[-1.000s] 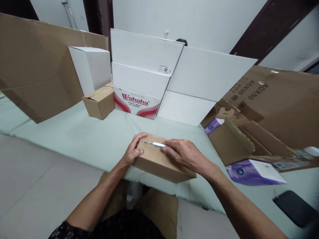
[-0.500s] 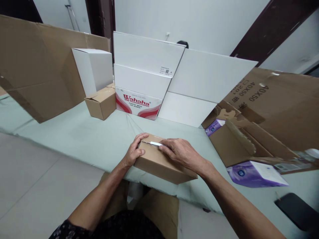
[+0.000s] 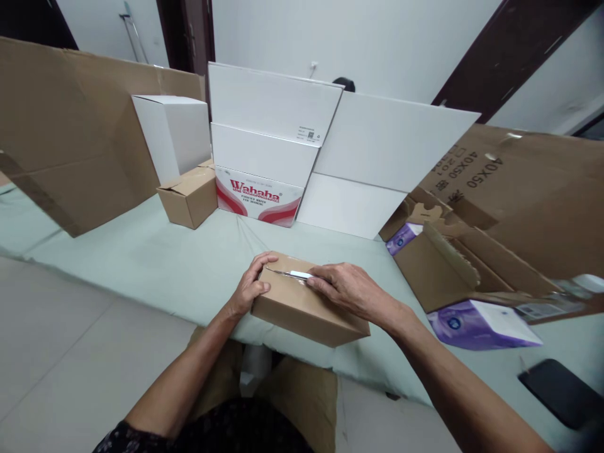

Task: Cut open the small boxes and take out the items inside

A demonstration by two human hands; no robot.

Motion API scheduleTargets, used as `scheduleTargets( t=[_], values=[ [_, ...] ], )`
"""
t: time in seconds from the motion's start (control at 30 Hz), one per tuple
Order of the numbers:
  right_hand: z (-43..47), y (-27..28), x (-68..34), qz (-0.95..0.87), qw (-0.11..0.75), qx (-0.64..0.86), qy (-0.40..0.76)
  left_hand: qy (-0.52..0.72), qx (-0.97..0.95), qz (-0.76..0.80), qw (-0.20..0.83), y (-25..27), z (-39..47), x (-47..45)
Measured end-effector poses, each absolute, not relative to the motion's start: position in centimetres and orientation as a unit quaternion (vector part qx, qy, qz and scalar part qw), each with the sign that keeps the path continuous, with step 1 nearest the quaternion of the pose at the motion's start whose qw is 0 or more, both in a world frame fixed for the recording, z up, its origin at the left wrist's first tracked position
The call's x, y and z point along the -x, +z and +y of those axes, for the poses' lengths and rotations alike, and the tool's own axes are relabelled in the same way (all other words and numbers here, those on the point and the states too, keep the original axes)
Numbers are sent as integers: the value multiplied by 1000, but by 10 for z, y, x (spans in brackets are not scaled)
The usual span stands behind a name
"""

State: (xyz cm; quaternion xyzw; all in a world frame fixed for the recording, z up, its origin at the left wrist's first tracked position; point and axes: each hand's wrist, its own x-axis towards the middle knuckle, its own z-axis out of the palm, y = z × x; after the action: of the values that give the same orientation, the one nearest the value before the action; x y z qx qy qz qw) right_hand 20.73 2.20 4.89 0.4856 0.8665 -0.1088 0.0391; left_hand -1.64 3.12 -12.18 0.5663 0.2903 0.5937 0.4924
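A small brown cardboard box [image 3: 302, 318] lies near the front edge of the cloth-covered table. My left hand [image 3: 250, 286] grips its left end, thumb on the top and fingers around the far side. In my right hand [image 3: 346, 289] is a slim utility knife [image 3: 300, 275] with a white handle, held low over the box top. Its thin tip points left along the lengthwise seam, toward my left hand. Whether the blade is in the seam I cannot tell. My right palm hides part of the lid.
Behind stand a closed brown box [image 3: 189, 198], a white box [image 3: 186, 135], a Wahaha carton [image 3: 259, 198] and white panels [image 3: 358, 195]. At right are an open brown carton [image 3: 425, 270], a purple tissue pack [image 3: 472, 324] and a dark phone-like slab [image 3: 561, 390]. Large cardboard sheets [image 3: 94, 138] flank the table.
My right hand has drawn the knife slightly to the right along the box top. My left hand keeps its grip on the box end. The whole view has shifted a little.
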Motion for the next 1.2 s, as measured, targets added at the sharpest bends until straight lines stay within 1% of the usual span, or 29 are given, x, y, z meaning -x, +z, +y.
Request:
scheduleTargets(
  t=[0.4,0.6,0.97,1.07,1.2],
  values=[
    [11,38,-269,848,-31,-516,-121,595,-558,297,497,-126,31,17],
    [1,33,-299,827,-28,-548,-122,595,-556,295,499,-126,31,17],
    [-14,31,-363,773,-62,-618,-131,589,-554,302,505,-121,28,18],
    [-19,34,-366,768,-76,-624,-124,593,-549,300,507,-122,27,16],
    [-21,32,-337,780,-111,-598,-147,599,-544,297,508,-123,27,14]
  ],
)
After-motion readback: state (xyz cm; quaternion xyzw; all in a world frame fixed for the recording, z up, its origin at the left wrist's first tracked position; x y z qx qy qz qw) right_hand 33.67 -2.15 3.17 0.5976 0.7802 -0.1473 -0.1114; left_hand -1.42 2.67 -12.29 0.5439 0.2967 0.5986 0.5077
